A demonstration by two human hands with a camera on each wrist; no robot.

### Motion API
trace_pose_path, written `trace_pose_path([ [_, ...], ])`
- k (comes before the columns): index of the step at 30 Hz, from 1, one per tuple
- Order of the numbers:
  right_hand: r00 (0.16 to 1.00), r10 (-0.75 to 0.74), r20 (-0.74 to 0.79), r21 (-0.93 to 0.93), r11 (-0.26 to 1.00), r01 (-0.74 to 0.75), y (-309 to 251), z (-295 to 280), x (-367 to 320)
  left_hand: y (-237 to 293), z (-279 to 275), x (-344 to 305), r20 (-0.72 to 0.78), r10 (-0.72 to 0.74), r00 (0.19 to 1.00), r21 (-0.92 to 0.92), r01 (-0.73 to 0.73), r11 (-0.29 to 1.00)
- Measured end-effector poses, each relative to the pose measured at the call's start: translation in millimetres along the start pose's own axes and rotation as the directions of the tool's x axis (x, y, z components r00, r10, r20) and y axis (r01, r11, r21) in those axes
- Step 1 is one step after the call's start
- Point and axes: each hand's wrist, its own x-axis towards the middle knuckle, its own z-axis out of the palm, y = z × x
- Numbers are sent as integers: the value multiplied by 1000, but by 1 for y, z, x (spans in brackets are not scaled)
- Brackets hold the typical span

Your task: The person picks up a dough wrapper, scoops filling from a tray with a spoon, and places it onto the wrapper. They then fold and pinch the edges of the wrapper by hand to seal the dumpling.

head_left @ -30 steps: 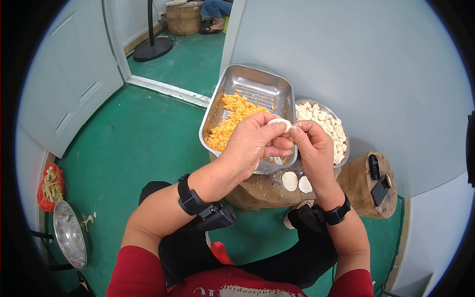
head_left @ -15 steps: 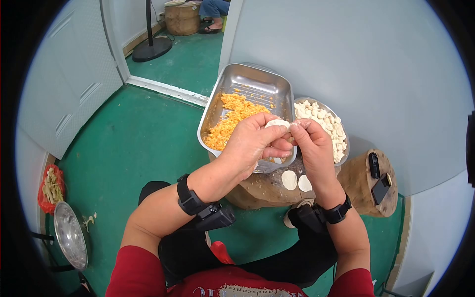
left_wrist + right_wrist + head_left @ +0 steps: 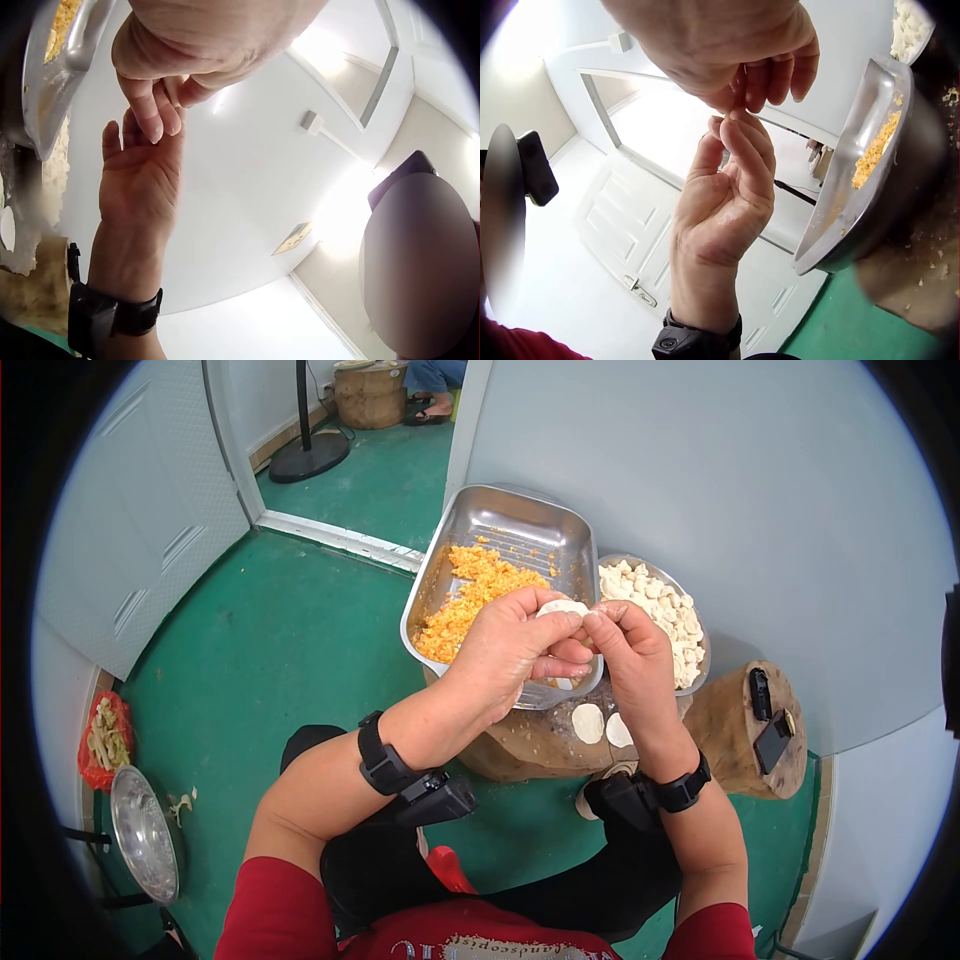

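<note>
In the head view, a small white dumpling (image 3: 563,608) is held up between both hands over the near end of the metal tray (image 3: 413,600). My left hand (image 3: 512,638) grips it between thumb and fingers. At its right edge, the thumb and fingertips of my right hand (image 3: 637,648) pinch the dough. In both wrist views the fingertips meet, and the dumpling is mostly hidden behind them. Yellow-orange chopped filling (image 3: 487,578) lies in the tray. Below the hands, two round dough wrappers, one whole wrapper (image 3: 588,723) and one partly covered wrapper (image 3: 618,733), lie on a wooden stump (image 3: 520,748).
Right of the tray stands a round bowl (image 3: 706,660) full of shaped dumplings (image 3: 655,615). A second stump (image 3: 725,730) carries a black phone-like device (image 3: 772,745). On the green floor at left are a metal basin (image 3: 145,835) and a red bag (image 3: 105,745).
Both hands stay at nearly the same place on the dumpling. The right fingertips shift slightly along its edge, and a little more of the white dough shows than a second ago.
</note>
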Motion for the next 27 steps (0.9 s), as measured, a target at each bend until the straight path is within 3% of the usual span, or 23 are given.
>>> trace_pose_path([
  [3,998,62,-33,49,997,-61,1,-2,0,2,0,0,4,-19,1000,7,19,1000],
  [5,998,58,-40,186,981,-49,5,-3,2,3,-2,0,46,-27,999,-29,28,999],
  [14,990,139,-13,258,957,-131,6,-3,-1,0,-2,0,75,-58,995,-57,62,996],
  [27,995,103,17,301,948,-103,10,-4,-2,2,1,-4,75,-57,996,-73,62,995],
])
